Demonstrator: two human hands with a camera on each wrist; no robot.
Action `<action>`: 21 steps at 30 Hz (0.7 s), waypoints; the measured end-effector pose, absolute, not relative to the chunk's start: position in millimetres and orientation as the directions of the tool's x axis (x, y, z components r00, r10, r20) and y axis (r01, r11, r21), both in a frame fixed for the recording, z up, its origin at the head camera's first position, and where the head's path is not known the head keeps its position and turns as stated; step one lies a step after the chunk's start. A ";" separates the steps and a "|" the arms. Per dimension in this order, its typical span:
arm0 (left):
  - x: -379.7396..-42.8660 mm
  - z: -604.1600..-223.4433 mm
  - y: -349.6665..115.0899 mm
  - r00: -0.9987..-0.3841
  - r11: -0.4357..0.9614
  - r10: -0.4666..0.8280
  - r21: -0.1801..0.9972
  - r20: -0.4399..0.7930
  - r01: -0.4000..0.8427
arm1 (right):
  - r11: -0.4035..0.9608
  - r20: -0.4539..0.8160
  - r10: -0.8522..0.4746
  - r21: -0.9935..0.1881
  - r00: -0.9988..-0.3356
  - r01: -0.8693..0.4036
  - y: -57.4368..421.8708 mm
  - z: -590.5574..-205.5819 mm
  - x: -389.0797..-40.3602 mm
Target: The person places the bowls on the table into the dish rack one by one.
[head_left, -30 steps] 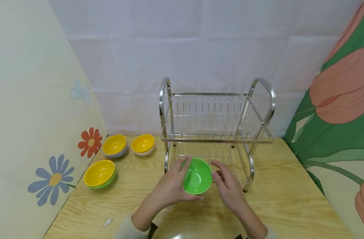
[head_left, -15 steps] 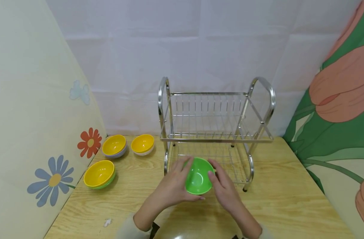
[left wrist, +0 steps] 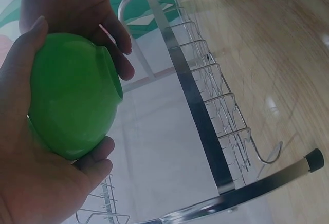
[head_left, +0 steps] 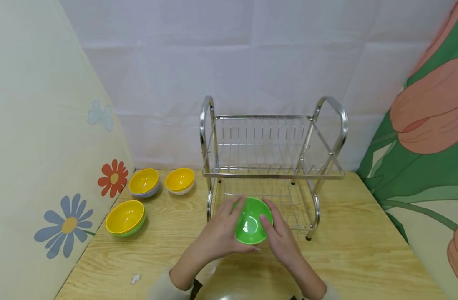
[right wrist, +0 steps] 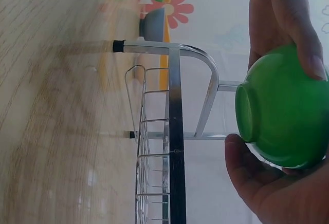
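Note:
A green bowl (head_left: 251, 225) is held between both hands above the table, in front of the wire rack, its inside tilted toward the head camera. My left hand (head_left: 221, 229) grips its left side, thumb low at the rim and fingers along the far side. On the right side my right hand (head_left: 280, 237) holds the bowl, with the thumb over the rim and the fingers behind. In the left wrist view the outer wall of the bowl (left wrist: 77, 95) rests between the two hands. The right wrist view shows the bowl's foot ring (right wrist: 247, 113), facing away from the palms.
A two-tier metal dish rack (head_left: 264, 176) stands behind the hands. To the left are a yellow bowl in a green one (head_left: 125, 218), a yellow bowl in a blue-grey one (head_left: 144, 183), and a yellow bowl in a white one (head_left: 180, 181). Flowered panels flank the table.
My right hand has moved left from beside the bowl and taken hold of its right side. The bowl has shifted slightly right with my left hand.

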State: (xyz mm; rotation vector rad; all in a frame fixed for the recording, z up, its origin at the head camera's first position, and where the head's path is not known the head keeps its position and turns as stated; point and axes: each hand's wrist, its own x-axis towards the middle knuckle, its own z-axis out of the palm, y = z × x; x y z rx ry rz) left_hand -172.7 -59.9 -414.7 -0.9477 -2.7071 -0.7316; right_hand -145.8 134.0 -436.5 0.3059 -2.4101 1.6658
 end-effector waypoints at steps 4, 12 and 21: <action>-172.9 -415.9 -59.4 -0.782 0.674 0.532 0.396 0.326 0.624 | 0.330 0.263 -0.052 -0.906 -0.963 -0.265 134.1 -437.8 -147.2; -173.7 -416.6 -57.8 -0.779 0.672 0.524 0.396 0.344 0.626 | 0.291 0.251 -0.034 -0.923 -0.967 -0.250 132.3 -439.4 -149.7; -174.9 -419.1 -55.0 -0.785 0.677 0.503 0.401 0.361 0.617 | 0.228 0.203 -0.019 -0.953 -0.979 -0.202 131.3 -436.7 -151.2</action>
